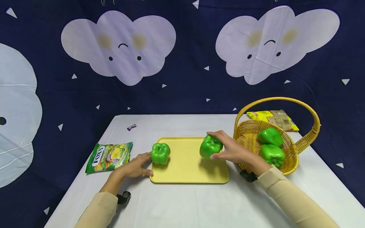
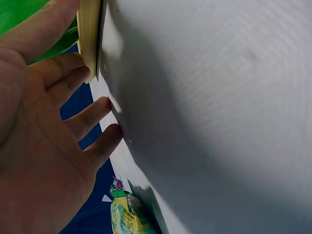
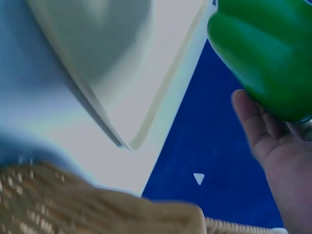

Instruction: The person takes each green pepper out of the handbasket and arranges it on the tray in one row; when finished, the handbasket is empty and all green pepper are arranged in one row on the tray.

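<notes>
My right hand [image 1: 232,148] grips a green bell pepper [image 1: 210,147] between thumb and fingers, raised over the right part of a yellow tray [image 1: 188,177]. The right wrist view shows this pepper [image 3: 273,58] large, with fingers [image 3: 251,114] against its underside. At the tray's left edge rests my left hand [image 1: 137,166], its fingers extended and its thumb tip at the rim. Another green bell pepper [image 1: 160,154] stands on the tray's left side, beside that hand. In the left wrist view the fingertips [image 2: 78,66] meet the tray's side [image 2: 88,39].
A wicker basket [image 1: 248,128] with a tall handle stands right of the tray, holding two green peppers [image 1: 271,136]. Behind it lies a yellow packet [image 1: 280,118]. A green Fox's candy bag [image 1: 109,157] lies at left, and a small purple wrapped sweet [image 1: 131,127] farther back.
</notes>
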A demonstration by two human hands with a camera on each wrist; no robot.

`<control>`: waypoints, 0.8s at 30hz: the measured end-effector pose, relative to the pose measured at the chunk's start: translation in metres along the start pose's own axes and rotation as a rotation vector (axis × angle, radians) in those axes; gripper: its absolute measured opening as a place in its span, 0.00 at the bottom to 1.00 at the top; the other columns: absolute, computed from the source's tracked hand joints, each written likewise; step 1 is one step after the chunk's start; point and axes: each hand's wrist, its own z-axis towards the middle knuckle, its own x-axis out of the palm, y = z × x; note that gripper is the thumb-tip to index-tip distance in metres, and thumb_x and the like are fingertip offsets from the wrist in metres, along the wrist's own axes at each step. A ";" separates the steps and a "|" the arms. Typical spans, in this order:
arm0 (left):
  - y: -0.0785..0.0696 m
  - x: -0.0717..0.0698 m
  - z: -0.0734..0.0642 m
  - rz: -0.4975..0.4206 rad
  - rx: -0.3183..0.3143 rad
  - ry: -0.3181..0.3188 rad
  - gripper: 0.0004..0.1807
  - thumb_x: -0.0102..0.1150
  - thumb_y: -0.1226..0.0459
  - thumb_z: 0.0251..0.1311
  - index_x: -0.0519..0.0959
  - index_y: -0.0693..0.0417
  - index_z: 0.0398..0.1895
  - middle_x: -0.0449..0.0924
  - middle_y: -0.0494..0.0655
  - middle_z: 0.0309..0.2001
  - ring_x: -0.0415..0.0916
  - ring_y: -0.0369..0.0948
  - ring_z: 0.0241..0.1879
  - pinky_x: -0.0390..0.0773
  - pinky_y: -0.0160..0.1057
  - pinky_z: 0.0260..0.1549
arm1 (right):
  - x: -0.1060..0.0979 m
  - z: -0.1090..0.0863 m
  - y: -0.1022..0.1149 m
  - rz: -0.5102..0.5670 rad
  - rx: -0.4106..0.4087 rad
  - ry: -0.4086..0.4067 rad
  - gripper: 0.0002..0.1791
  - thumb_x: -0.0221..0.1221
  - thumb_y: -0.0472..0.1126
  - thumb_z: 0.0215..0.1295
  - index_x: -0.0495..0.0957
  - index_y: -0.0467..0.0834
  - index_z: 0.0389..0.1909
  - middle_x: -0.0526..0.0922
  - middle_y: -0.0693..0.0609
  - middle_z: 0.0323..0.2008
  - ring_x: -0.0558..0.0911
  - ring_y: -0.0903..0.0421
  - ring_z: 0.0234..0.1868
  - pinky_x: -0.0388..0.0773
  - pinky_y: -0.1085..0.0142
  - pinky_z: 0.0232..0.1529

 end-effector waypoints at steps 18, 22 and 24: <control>-0.001 0.000 -0.001 0.009 0.008 -0.001 0.48 0.68 0.52 0.49 0.57 0.59 0.71 0.53 0.61 0.72 0.47 0.62 0.71 0.49 0.66 0.67 | 0.040 0.028 -0.002 0.027 0.050 0.067 0.49 0.72 0.47 0.46 0.58 0.44 0.69 0.72 0.47 0.55 0.74 0.53 0.52 0.74 0.57 0.55; -0.001 0.000 -0.001 0.011 0.012 -0.001 0.48 0.68 0.51 0.49 0.57 0.59 0.71 0.53 0.61 0.72 0.47 0.63 0.71 0.50 0.67 0.67 | 0.046 0.033 -0.003 0.007 0.055 0.079 0.50 0.72 0.48 0.46 0.58 0.45 0.70 0.72 0.48 0.53 0.74 0.55 0.51 0.74 0.59 0.54; -0.001 0.000 -0.001 0.009 0.014 0.000 0.48 0.68 0.52 0.49 0.57 0.59 0.71 0.53 0.61 0.72 0.47 0.63 0.71 0.50 0.66 0.67 | 0.049 0.035 -0.002 0.008 0.068 0.086 0.50 0.72 0.48 0.45 0.58 0.45 0.70 0.73 0.48 0.53 0.74 0.54 0.51 0.74 0.58 0.55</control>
